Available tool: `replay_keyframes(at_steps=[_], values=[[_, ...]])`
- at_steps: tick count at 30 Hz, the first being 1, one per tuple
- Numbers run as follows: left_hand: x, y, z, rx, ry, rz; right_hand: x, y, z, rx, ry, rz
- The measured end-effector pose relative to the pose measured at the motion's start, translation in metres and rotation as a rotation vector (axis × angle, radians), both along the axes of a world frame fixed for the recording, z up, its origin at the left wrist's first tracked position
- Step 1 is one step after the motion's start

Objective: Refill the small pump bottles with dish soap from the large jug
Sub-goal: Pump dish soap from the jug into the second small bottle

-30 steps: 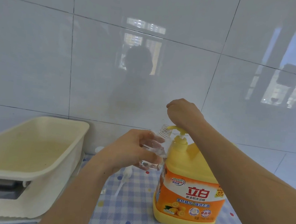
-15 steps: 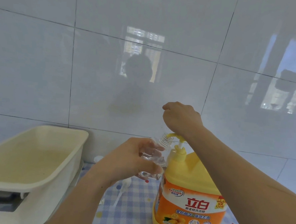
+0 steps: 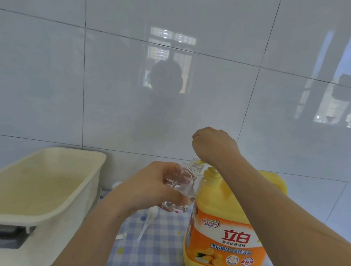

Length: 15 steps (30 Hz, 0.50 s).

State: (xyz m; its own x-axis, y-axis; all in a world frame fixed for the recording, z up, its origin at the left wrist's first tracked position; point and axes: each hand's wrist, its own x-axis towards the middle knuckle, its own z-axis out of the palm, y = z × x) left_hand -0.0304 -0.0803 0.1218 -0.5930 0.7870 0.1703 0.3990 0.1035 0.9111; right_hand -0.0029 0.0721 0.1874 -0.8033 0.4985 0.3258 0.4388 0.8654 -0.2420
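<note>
While tilted in the left hand (image 3: 146, 190), clear uncapped bottle (image 3: 179, 184).

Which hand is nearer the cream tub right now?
Left. The left hand holds the clear bottle just right of the cream tub; the right hand is farther right, pressing the jug's pump.

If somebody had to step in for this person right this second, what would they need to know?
Left hand: holds the small clear bottle tilted, its open neck at the jug's spout.
Right hand: presses on the pump head of the yellow soap jug, which stands on the checked cloth.
A white pump top lies on the cloth behind the left hand.
Done: bottle opened and lined up.
Left: the bottle looks nearly empty; pump it full, refit its pump.
</note>
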Motion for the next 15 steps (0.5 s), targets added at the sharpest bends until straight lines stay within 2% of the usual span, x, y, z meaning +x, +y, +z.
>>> replay_keyframes(at_steps=[9,15], values=[[-0.004,-0.002,-0.004,-0.052,-0.009,-0.005,-0.002,0.000,-0.010,0.022,-0.074,0.019],[-0.003,0.000,-0.003,-0.062,-0.022,-0.003,0.004,-0.005,-0.008,0.061,-0.049,-0.009]])
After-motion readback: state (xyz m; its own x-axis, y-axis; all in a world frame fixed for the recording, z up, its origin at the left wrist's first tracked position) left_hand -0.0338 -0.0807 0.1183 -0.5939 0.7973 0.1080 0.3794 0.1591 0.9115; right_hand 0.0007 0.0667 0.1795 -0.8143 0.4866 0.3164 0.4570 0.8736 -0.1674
